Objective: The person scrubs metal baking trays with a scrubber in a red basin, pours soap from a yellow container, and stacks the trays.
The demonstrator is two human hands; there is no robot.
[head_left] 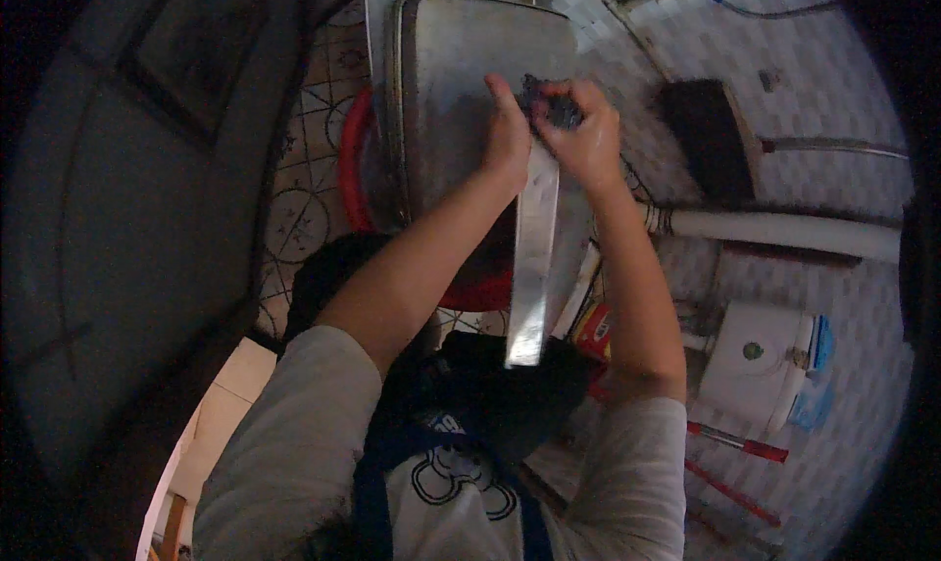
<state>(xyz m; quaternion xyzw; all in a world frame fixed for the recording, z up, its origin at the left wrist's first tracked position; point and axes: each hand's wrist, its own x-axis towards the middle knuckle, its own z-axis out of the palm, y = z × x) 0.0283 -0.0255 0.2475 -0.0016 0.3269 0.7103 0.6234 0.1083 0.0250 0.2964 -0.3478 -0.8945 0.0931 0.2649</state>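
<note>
My right hand [591, 135] is closed around a dark, crumpled scouring pad [563, 112], which looks like steel wool. Beside it, my left hand [507, 135] has its thumb raised, and its other fingers are mostly hidden. It grips the upper part of a long, flat, shiny metal strip [532, 267], whose lower end points back toward my body. The pad is at the strip's far end, between both hands. Beneath and beyond my hands, a large rectangular metal tray [456, 56] stands tilted, with another metal tray [373, 22] behind it.
A red basin [355, 164] surrounds the trays' lower part on a patterned tile floor [297, 213]. At right are a white pipe [774, 230], a white box-shaped container [750, 360], a dark broom-like head [708, 135] and red-handled tools [760, 450]. A dark panel [127, 218] rises at left.
</note>
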